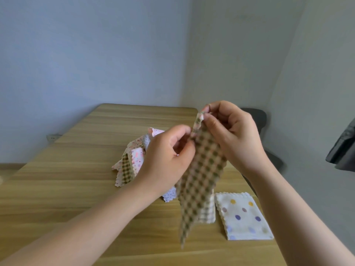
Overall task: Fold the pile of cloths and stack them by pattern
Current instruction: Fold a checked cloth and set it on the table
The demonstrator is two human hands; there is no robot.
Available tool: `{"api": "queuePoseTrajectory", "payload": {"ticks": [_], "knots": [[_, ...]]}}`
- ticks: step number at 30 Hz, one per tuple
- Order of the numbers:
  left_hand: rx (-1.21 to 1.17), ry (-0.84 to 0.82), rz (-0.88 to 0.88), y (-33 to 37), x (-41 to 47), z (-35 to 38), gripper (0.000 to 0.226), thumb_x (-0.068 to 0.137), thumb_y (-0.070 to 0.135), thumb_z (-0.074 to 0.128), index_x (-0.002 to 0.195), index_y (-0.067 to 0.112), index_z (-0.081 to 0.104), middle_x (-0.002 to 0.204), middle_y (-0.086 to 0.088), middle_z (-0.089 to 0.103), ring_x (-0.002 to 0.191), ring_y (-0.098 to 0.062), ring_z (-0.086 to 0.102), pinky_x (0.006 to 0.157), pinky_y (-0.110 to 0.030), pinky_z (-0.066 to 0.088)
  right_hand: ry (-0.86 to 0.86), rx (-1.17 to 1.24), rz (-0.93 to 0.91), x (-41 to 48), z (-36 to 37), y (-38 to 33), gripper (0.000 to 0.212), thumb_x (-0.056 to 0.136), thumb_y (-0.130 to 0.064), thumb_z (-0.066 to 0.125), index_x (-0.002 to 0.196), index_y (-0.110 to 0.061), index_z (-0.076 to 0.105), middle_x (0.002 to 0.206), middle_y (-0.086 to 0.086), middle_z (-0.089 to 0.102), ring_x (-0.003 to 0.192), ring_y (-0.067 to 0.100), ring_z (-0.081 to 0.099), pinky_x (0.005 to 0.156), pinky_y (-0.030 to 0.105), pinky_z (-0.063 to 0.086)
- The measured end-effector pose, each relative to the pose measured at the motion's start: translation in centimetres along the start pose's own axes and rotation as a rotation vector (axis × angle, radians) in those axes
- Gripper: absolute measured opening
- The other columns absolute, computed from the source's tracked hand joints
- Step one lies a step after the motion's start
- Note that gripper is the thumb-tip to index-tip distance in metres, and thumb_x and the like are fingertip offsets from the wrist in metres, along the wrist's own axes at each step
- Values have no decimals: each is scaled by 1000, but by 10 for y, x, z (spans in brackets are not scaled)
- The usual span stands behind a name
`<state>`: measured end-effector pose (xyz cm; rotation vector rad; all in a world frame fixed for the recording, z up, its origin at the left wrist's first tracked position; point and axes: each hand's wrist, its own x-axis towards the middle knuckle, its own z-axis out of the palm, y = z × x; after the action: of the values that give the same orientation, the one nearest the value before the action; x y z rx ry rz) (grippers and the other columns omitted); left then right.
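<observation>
Above the bare near surface (57,198), my left hand (165,158) and right hand (232,135) pinched the checked cloth's (201,179) top edge, fingers closed.

We are looking at a wooden table (76,189) standing in a corner of pale walls (96,54). A dark chair (259,120) is sitting just beyond its right edge, and a wall socket (52,137) is showing at the left.

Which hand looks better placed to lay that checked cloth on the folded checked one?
Probably the right hand: it pinches the checked cloth's top corner, and the folded checked cloth lies below it.
</observation>
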<state>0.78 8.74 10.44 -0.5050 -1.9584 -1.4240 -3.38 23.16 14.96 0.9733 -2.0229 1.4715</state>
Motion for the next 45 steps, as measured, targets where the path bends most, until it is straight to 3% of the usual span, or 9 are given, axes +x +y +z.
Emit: {"api": "queuePoseTrajectory", "payload": {"ticks": [4, 10, 15, 19, 24, 27, 33, 38, 45], "knots": [[90, -2, -22, -14, -2, -12, 14, 84, 13, 55, 86, 22, 66, 75, -12, 67, 69, -40, 61, 63, -50, 53, 70, -41, 28, -2, -7, 13, 12, 93, -13, 61, 86, -22, 65, 77, 9, 66, 64, 26, 52, 60, 36, 46], [458, -181, -120, -41, -10, -36, 31, 70, 14, 49, 97, 30, 53, 73, 1, 59, 58, -15, 50, 58, -29, 41, 7, -34, 237, -13, -11, 41, 7, 89, -20, 68, 81, -21, 68, 65, 8, 62, 59, 12, 45, 59, 27, 38], [323, -85, -279, -58, -8, -54, 17, 89, 5, 62, 83, 20, 65, 73, -1, 70, 58, -6, 57, 58, -18, 42, -133, 90, 426, -26, -27, 59, 15, 85, -10, 72, 96, -19, 71, 90, 15, 72, 73, 16, 62, 75, 35, 53], [326, -76, -396, -74, -14, -64, 20, 84, 7, 71, 69, 20, 69, 67, 11, 71, 59, 2, 58, 59, -14, 43, -108, -116, 442, -38, -30, 75, 19, 83, -6, 69, 93, -22, 70, 81, 3, 70, 62, 6, 60, 62, 17, 50], [363, 9, -467, -82, -26, -69, 15, 79, 24, 77, 69, 14, 72, 41, 10, 54, 37, 0, 42, 41, -16, 29, -44, -442, 362, -52, -26, 91, 11, 84, -15, 68, 89, -25, 69, 78, -7, 67, 62, 9, 59, 59, 21, 50], [254, 91, -561, -82, -26, -68, 9, 84, 13, 72, 77, 7, 70, 48, 3, 59, 33, 1, 47, 36, -10, 33, 6, -496, 319, -56, -24, 95, 12, 86, -14, 65, 86, -26, 68, 65, -2, 65, 57, 12, 58, 56, 22, 49], [13, 179, -610, -69, -21, -67, 11, 90, 10, 66, 79, 9, 69, 51, 1, 64, 42, -1, 53, 43, -12, 42, 98, -4, 480, -49, -22, 76, 12, 94, -8, 58, 86, -16, 64, 60, 13, 54, 41, 11, 47, 43, 17, 40], [-77, 171, -545, -51, -14, -64, 8, 89, 12, 65, 83, 8, 70, 53, 1, 65, 48, -5, 59, 45, -13, 44, -138, 424, 527, -50, -19, 46, 11, 92, -1, 57, 96, -7, 66, 72, 5, 68, 65, 18, 67, 60, 21, 53], [-119, 74, -733, -72, -46, -49, 14, 90, 0, 62, 80, 8, 68, 55, 0, 67, 61, -15, 69, 54, -19, 55, -421, -95, 512, -77, 15, 61, 18, 90, -2, 56, 96, -17, 65, 73, 5, 74, 61, 18, 70, 59, 25, 55]]}}
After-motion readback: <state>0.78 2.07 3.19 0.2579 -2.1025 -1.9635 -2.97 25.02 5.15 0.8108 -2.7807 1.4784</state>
